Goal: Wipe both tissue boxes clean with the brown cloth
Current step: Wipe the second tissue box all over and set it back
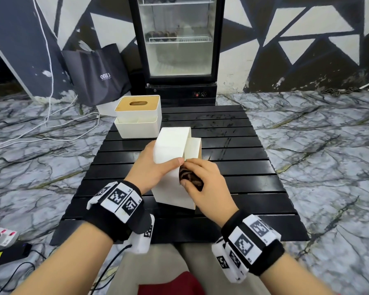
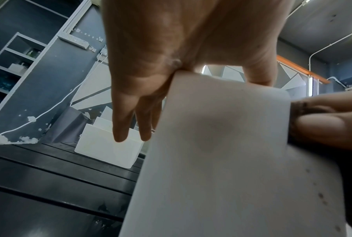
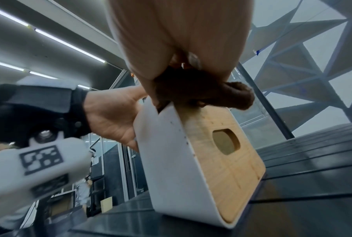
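A white tissue box [image 1: 172, 150] stands tipped on its side in the middle of the black slatted table [image 1: 243, 177], its wooden lid [image 3: 221, 157] facing right. My left hand [image 1: 156, 167] grips this box [image 2: 221, 144] from the left, thumb over the near face. My right hand [image 1: 202, 179] holds the bunched brown cloth [image 1: 190, 177] and presses this cloth [image 3: 201, 91] against the box's upper right edge. The second tissue box [image 1: 137, 116], white with a wooden top, stands upright at the table's far left and shows small [image 2: 108, 147] in the left wrist view.
A glass-door fridge [image 1: 179, 39] stands behind the table, with a dark bag [image 1: 98, 75] to its left. White cables [image 1: 51, 124] run over the marble floor at left, and a power strip [image 1: 0, 233] lies at the near left.
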{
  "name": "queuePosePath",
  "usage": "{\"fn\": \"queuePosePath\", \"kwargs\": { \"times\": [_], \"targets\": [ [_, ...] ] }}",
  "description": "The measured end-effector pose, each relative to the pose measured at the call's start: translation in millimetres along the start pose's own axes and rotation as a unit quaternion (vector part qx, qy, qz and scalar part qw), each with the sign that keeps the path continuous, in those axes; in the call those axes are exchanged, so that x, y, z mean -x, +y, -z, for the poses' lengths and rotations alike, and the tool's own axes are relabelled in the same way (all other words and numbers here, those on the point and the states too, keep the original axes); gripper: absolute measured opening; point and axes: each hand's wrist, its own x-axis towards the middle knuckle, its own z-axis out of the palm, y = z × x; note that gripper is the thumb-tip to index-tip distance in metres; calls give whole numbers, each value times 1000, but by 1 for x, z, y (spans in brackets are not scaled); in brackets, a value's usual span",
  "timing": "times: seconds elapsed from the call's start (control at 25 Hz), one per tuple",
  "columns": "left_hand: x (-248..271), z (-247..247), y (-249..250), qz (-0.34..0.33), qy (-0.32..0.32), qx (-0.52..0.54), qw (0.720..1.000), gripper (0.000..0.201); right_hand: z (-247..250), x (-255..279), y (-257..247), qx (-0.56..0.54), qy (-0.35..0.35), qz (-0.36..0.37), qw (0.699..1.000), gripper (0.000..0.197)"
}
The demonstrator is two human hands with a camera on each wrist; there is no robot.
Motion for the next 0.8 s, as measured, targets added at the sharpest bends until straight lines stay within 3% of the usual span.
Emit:
{"fn": "queuePosePath", "kwargs": {
  "times": [0.28, 0.56, 0.68, 0.8],
  "targets": [
    [-2, 1, -4, 0, 5, 1, 1000, 38, 11, -9, 5, -5, -18, -18, 1000, 39],
    [-2, 0, -5, 12, 23, -19, 999, 51, 10, 10, 10, -28, -7, 3, 1000, 44],
    [-3, 1, -5, 20, 13, -7, 1000, 48, 14, -4, 13, -25, -19, -10, 999, 42],
    [-3, 0, -6, 26, 19, 5, 999, 60, 10, -11, 12, -29, -17, -12, 999, 40]
  ]
}}
